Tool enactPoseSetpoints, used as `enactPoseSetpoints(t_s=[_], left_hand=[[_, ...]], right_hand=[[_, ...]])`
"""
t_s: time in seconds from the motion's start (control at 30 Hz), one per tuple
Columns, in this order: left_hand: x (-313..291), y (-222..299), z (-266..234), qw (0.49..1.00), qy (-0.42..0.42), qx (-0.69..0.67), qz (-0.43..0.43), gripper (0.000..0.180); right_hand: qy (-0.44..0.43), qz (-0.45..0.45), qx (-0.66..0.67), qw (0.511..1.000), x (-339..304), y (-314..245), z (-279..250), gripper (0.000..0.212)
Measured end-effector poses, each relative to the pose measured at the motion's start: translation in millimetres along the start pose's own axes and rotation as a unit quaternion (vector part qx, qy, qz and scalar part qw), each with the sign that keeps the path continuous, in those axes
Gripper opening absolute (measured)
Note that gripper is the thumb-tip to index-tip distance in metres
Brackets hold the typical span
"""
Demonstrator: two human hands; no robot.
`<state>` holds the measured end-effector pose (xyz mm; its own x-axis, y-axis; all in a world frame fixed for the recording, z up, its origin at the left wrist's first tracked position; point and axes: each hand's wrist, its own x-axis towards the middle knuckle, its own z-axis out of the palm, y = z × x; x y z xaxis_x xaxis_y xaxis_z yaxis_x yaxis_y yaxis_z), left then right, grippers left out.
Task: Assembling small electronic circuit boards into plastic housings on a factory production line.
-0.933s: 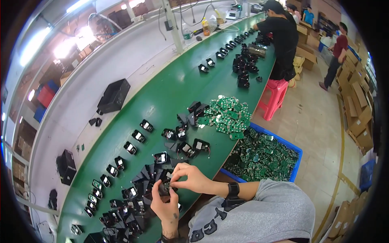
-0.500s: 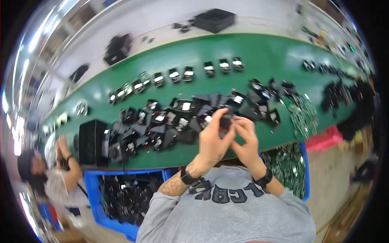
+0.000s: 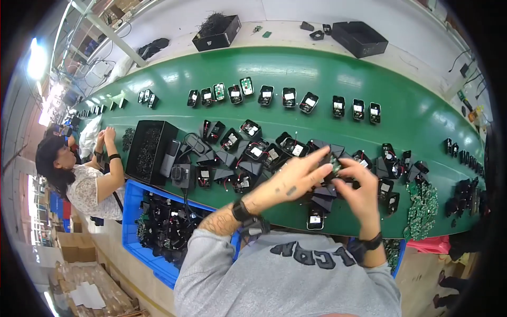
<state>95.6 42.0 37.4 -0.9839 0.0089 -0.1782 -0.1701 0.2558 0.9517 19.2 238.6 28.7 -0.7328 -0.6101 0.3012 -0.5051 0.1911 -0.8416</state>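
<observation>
Above the pile on the green table, my left hand (image 3: 301, 177) pinches a small black housing with a green circuit board (image 3: 334, 165) between thumb and forefinger. My right hand (image 3: 362, 185) has its fingertips closed on the other side of the same piece. Fingers cover much of it, so its full shape is hidden. Beneath and around both hands lie open black housings (image 3: 256, 150) with white labels and red wires, mixed with dark cover pieces (image 3: 323, 198). One open housing (image 3: 315, 219) sits by the table's near edge.
Open units (image 3: 289, 98) stand in a row farther back. At right are a heap of green circuit boards (image 3: 422, 208) and black parts (image 3: 465, 198). Left are a black box of small parts (image 3: 174, 129) and a blue crate (image 3: 153, 269). A co-worker (image 3: 95, 182) works at far left.
The view has shifted, bringing the table's left side and the co-worker more fully into sight. Both hands still hold the piece, and its green board now shows between the fingers.
</observation>
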Motion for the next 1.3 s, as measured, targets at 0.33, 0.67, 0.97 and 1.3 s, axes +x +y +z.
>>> enactPoseSetpoints(t_s=[0.33, 0.67, 0.97, 1.3], left_hand=[[6, -236, -473, 0.807, 0.538, 0.245, 0.005, 0.036], [14, -266, -466, 0.919, 0.352, 0.108, -0.140, 0.053], [19, -244, -445, 0.921, 0.322, 0.082, -0.202, 0.059], [-45, -249, -433, 0.919, 0.351, -0.172, -0.052, 0.046]], right_hand=[[0.230, 0.208, -0.247, 0.918, 95, 176, -197, 0.057], [0.222, 0.300, -0.350, 0.859, 103, 239, -191, 0.060], [0.443, 0.157, -0.130, 0.873, -30, 160, -254, 0.035], [0.369, 0.218, -0.398, 0.811, -108, 181, -202, 0.025]])
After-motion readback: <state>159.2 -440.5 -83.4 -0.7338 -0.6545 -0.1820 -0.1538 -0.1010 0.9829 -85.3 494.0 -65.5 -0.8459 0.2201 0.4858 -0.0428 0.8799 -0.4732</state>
